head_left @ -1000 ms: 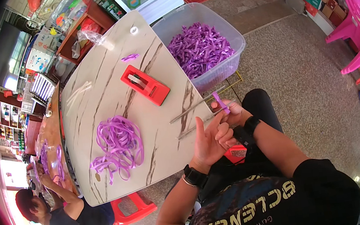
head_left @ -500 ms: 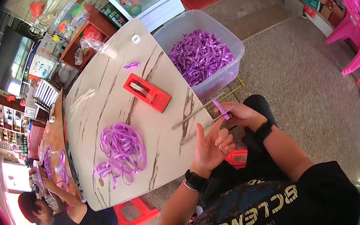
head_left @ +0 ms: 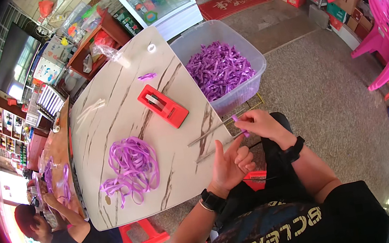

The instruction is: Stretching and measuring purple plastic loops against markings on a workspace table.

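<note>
Two thin metal rods [head_left: 208, 133] reach out over the table's right edge, side by side. A short purple ribbon [head_left: 244, 132] is looped across them near their right part. My right hand [head_left: 260, 125] is closed on this ribbon at the upper rod, thumb and fingers pinched together. Beside the lower rod is my left hand [head_left: 232, 162], thumb raised, index finger stretched toward the ribbon and the other fingers curled; nothing shows in it. Whether its index fingertip touches the ribbon is hard to tell. A loose heap of long purple ribbon [head_left: 134, 166] lies on the marble-patterned table [head_left: 120, 116].
A red tape dispenser [head_left: 163, 106], a small purple ribbon piece [head_left: 147, 76] and white sticks [head_left: 89, 109] lie on the table. A clear plastic bin [head_left: 258, 66] full of purple ribbon pieces stands beyond its right edge. Another person [head_left: 80, 240] sits at the left near a red stool [head_left: 143, 239].
My right hand has moved from below the rods up onto the ribbon's upper end and pinches it. My left hand keeps nearly the same pose. The whole view has shifted slightly.
</note>
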